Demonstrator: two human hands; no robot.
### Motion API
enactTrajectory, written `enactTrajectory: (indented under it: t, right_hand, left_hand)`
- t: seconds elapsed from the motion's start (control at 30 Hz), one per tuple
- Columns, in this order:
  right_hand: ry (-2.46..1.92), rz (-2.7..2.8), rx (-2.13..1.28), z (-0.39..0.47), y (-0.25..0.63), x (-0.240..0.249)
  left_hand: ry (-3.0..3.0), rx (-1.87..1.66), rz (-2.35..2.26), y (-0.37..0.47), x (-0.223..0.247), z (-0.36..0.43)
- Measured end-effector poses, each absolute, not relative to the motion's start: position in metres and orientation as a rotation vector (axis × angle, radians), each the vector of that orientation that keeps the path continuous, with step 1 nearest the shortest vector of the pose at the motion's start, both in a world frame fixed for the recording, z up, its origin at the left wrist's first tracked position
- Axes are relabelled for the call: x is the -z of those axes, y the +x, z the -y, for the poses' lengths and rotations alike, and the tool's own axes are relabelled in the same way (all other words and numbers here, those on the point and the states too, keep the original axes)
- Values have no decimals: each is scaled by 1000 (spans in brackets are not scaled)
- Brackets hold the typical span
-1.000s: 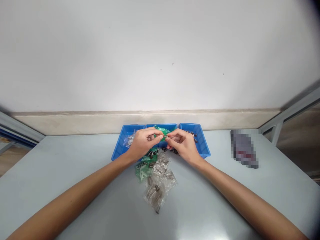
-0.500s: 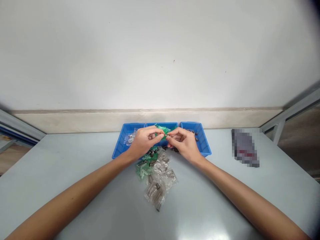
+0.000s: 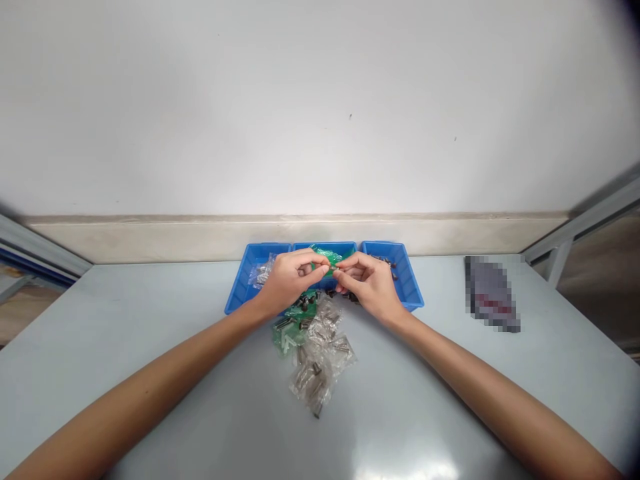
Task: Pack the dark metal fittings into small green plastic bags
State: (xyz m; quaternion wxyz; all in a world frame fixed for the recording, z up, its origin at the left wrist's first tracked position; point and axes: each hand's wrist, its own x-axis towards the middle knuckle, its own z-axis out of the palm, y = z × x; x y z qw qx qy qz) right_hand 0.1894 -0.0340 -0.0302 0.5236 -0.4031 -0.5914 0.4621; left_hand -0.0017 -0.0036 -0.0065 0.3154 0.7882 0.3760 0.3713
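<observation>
Fingertips of my left hand (image 3: 293, 277) and my right hand (image 3: 367, 280) meet in front of the middle blue bin (image 3: 325, 285). Between them they pinch a small metal fastener (image 3: 334, 269), which looks like a screw or bolt but is mostly covered by the fingers. Green plastic bags (image 3: 327, 255) lie in that bin behind the hands. Below the hands, dark bolts (image 3: 306, 301) and a green bag (image 3: 287, 339) rest on the table, along with clear bags (image 3: 315, 380) of metal fasteners.
The left blue bin (image 3: 239, 293) holds clear bags (image 3: 261, 273) of small parts. Dark fasteners lie in the right blue bin (image 3: 411, 290). A blurred dark pouch-like item (image 3: 493, 293) sits on the grey table (image 3: 150, 287) at right. A wall stands directly behind.
The view has shifted very slightly. Both hands keep their pinch on the small fastener, with barely any finger movement.
</observation>
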Motion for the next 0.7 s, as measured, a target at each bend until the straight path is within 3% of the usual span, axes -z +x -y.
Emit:
enactTrajectory:
  t: [0.7]
  right_hand:
    - [-962,1415,-1117,35,190,27]
  left_hand:
    - [2102,-998,-969,-2,7,3]
